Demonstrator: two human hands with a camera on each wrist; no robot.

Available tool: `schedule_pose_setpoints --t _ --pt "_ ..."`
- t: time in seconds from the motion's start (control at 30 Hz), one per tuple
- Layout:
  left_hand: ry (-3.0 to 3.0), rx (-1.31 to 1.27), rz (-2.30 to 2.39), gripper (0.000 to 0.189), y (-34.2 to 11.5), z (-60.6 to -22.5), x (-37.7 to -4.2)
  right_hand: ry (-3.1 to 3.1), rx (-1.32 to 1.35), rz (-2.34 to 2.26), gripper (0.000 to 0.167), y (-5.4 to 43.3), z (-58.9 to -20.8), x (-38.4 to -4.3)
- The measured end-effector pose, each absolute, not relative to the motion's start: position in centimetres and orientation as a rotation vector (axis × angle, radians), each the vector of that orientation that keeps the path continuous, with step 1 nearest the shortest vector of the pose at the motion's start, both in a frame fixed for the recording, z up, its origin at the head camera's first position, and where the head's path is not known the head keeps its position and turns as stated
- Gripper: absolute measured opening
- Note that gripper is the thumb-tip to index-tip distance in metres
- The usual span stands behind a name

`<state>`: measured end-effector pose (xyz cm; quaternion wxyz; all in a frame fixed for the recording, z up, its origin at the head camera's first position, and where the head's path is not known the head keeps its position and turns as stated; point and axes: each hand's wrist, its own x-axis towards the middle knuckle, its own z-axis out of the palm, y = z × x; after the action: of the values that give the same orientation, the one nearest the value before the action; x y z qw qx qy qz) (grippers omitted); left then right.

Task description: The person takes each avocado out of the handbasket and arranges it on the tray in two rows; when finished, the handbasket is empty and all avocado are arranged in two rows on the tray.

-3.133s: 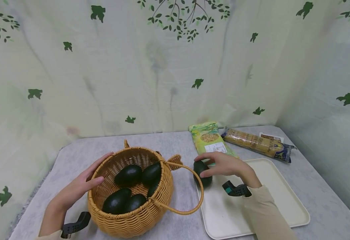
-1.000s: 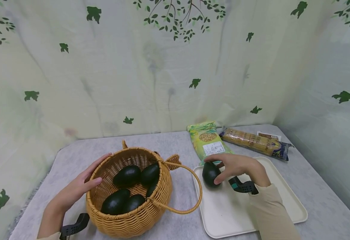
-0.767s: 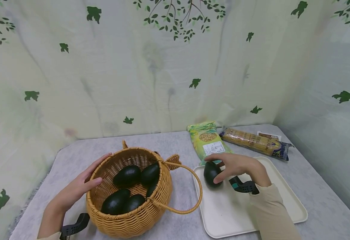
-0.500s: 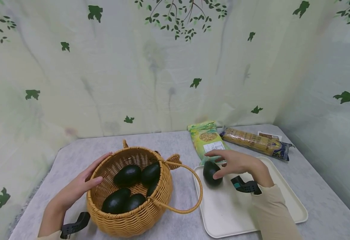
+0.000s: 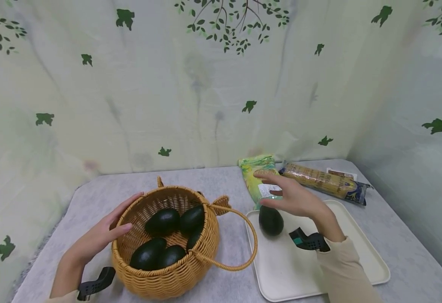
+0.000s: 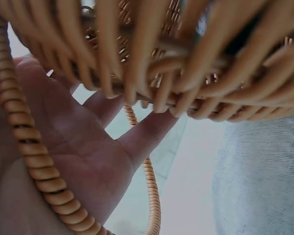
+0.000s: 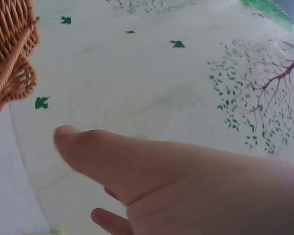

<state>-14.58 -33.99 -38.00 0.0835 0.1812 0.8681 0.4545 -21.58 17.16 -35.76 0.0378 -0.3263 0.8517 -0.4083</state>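
A wicker basket (image 5: 168, 283) tilts its mouth toward me, with several dark green avocados (image 5: 162, 221) inside. My left hand (image 5: 92, 240) rests against its left side, fingers extended along the outside and thumb at the rim. The left wrist view shows the spread left palm and fingertips touching the woven wall (image 6: 152, 63). One avocado (image 5: 271, 223) lies alone near the far left corner of the cream tray (image 5: 300, 271). Just above and behind it my right hand (image 5: 296, 198) hovers with fingers spread, holding nothing. The avocado is not visible in the right wrist view.
Behind the tray lies a green and yellow bag (image 5: 252, 173), partly covered by the right hand. To its right is a long pack of what looks like spaghetti (image 5: 319, 182). The basket's looped handle (image 5: 254, 248) reaches over the tray's left edge. A leaf-patterned curtain (image 5: 205, 84) hangs behind.
Earlier my right hand gripped the avocado at the tray's left edge and moved it right onto the tray. It has let go and lifted upward, fingers spreading. The left hand stays put.
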Motion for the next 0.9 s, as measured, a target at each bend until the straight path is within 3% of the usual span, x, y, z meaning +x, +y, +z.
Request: schedule_pose_setpoints --t 0.4,0.9 --pt "2.729 0.572 1.244 0.067 -33.1 -36.2 -14.2 2.611 -1.024 -1.42 0.063 14.2 -34.3 -20.1" --pt "2.676 0.579 1.294 0.071 -33.2 -37.2 -14.3 2.446 -1.254 -1.394 0.059 7.3 -33.0 -19.6"
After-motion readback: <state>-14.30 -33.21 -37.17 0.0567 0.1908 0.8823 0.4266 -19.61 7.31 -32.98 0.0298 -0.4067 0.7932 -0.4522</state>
